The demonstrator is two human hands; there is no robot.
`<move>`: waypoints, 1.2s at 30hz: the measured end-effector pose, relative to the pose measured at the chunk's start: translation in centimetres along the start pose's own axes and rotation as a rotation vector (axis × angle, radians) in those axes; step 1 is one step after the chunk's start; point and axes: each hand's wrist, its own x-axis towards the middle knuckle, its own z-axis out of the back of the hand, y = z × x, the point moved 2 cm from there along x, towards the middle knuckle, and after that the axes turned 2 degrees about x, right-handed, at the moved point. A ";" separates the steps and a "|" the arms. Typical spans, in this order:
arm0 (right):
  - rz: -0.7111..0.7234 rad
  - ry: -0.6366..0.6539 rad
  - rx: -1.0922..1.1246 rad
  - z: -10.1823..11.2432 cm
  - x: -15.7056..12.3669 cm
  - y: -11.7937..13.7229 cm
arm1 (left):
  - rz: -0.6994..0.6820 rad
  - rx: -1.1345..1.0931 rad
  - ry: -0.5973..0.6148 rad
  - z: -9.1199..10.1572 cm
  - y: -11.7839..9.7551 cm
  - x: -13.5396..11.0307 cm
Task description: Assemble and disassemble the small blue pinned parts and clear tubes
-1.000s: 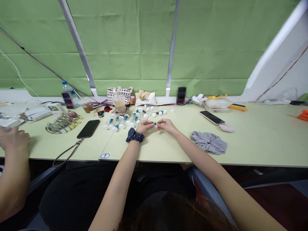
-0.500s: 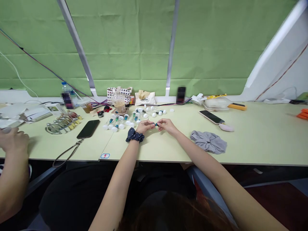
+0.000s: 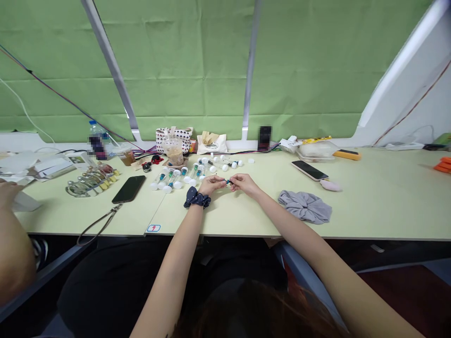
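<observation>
At the far left, a co-worker's hand (image 3: 7, 191) is at the table (image 3: 373, 202), near a white piece (image 3: 26, 202). Next comes a row of clear and yellow objects (image 3: 91, 180), too small to identify, then a black phone (image 3: 129, 189) with a strap (image 3: 102, 225) hanging past the table edge. Capped vials (image 3: 183, 172) lie clustered, some with blue or green inside. Just right of them, your left hand (image 3: 212, 184), a dark scrunchie (image 3: 197, 199) at its wrist, pinches a small blue piece (image 3: 228, 181); your right hand (image 3: 243, 183) pinches it too, fingertips narrow, so the piece sits between both hands. Further right are a grey cloth (image 3: 305, 206) and a second phone (image 3: 309, 170).
</observation>
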 end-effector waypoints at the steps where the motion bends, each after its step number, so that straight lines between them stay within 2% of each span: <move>1: 0.000 -0.007 0.003 0.0 0.0 -0.1 | 0.000 0.001 0.002 0.0 0.0 0.0; 10: 0.004 -0.070 0.025 0.0 0.0 -0.4 | -0.017 -0.001 0.013 0.0 0.2 0.1; 14: 0.000 -0.040 0.083 -0.1 -0.2 0.0 | -0.028 -0.025 -0.019 0.2 0.1 0.2; 22: -0.204 -0.071 0.002 -0.3 -0.7 0.6 | -0.035 -0.017 0.023 0.2 0.4 0.2; 28: -0.239 -0.129 -0.004 -0.1 -0.3 0.1 | -0.022 -0.036 0.026 0.1 0.3 0.3; 36: -0.271 -0.073 0.077 -0.4 -0.4 0.0 | -0.026 -0.025 0.064 -0.1 0.3 0.3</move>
